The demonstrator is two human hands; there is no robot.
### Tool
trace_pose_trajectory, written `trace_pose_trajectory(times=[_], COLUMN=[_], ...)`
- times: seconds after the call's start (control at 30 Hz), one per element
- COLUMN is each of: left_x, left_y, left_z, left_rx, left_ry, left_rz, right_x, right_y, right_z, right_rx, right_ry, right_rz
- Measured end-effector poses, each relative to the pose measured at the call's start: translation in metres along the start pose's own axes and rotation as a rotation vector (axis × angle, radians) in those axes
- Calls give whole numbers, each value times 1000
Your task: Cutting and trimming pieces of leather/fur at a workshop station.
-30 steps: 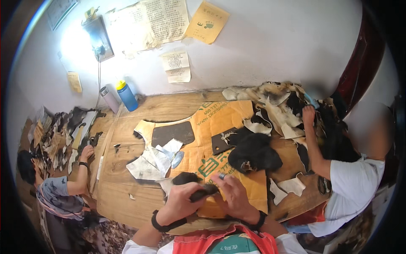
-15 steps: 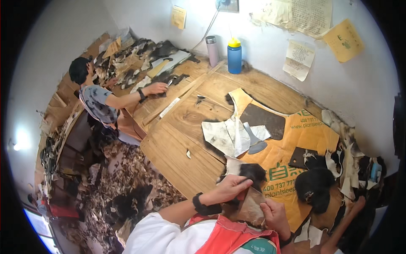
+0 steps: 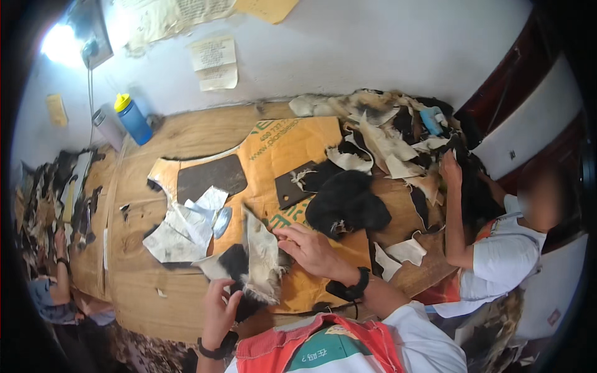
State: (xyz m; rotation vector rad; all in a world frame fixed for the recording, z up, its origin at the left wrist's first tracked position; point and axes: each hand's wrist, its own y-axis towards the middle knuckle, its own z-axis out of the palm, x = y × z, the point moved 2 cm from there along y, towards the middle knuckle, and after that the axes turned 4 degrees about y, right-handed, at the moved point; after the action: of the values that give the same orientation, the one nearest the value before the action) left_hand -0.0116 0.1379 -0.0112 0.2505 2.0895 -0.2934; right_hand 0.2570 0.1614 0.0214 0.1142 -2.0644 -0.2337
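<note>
Hands have parted since half a second ago, when a hide scrap was held between both; the view has also swung right. Left hand [image 3: 219, 311]: to the near left of a pale scrap [image 3: 261, 255], beside black fur [image 3: 235, 262], thumb and fingers curved with a wide gap, nothing seen in it. Right hand [image 3: 311, 252]: on the scrap's right, fingers half-extended, tips at its edge; thumb hidden, cannot tell whether it grips. Scrap is between the hands, narrow end far, furry end near, partly covering the black fur. Dark bands [image 3: 349, 286] on both wrists.

Left of scrap: white pieces [image 3: 177, 236], overlapping, with a small pale blue piece [image 3: 221, 222] against them. Yellow sheet [image 3: 280, 149], green print, flat on wooden table [image 3: 134, 214]. Dark plate [image 3: 211, 176] on the sheet's left part. Holed plate [image 3: 292, 194] farther right, beside a black bundle [image 3: 347, 202]. Cut scraps [image 3: 407, 250] on the wood, right.

Far right: hide heap [image 3: 388, 140], light and dark, blue object [image 3: 430, 121] on it, kind unclear. Co-worker in white shirt [image 3: 507, 258] at right, one hand at the heap. Far left: blue bottle [image 3: 135, 126], yellow cap, beside a flask [image 3: 108, 132]. Papers [image 3: 214, 62] on the wall beyond.
</note>
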Motion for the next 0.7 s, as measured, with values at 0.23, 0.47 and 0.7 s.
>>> trace_pose_trajectory(times=[0.23,0.47,0.7], left_x=[2,-3,-28], left_y=[11,14,27], left_z=[9,23,23], left_rx=[18,-53,50], left_ry=[53,79,302], left_rz=[22,168,122], right_x=[-37,-53,-55], right_y=[-19,-29,-5], right_z=[-123,-109,-95], right_rx=[-206,22,145], right_ry=[-187,-553,-481], right_rz=[171,-34,-5])
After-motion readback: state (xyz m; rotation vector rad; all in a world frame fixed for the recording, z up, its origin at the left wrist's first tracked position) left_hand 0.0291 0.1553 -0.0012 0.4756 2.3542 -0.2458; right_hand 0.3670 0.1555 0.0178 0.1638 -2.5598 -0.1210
